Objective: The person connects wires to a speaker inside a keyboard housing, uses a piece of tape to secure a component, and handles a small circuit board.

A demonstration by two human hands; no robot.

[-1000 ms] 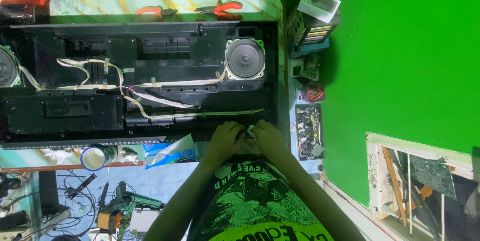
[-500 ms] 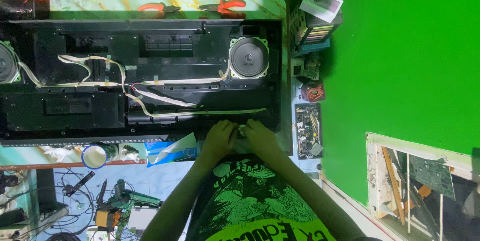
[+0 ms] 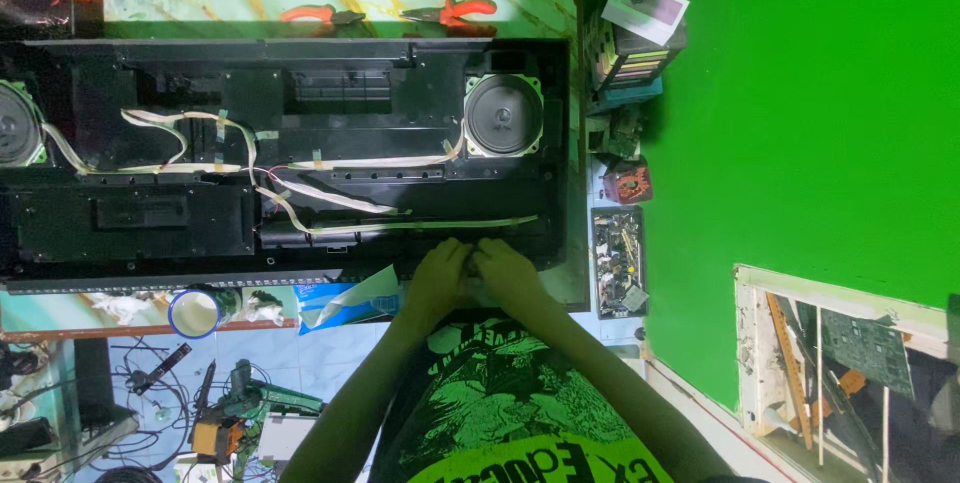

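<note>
Both hands, left hand (image 3: 438,271) and right hand (image 3: 506,271), are pressing together at the near edge of the opened black keyboard casing (image 3: 300,143) lying on the bench; whatever they are pinching is hidden. Fastening work underway, apparently; next calls for steady fingertip control beside the ribbon cable (image 3: 420,226).

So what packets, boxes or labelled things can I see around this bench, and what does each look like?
Blue and white plastic packet: torn open, at the bench's near edge, left of the left hand.
White card with a purple patch: tilted atop a stack of small coloured boxes, right of the bench.
Round blue-rimmed tub: near edge, left of the packet.
</note>
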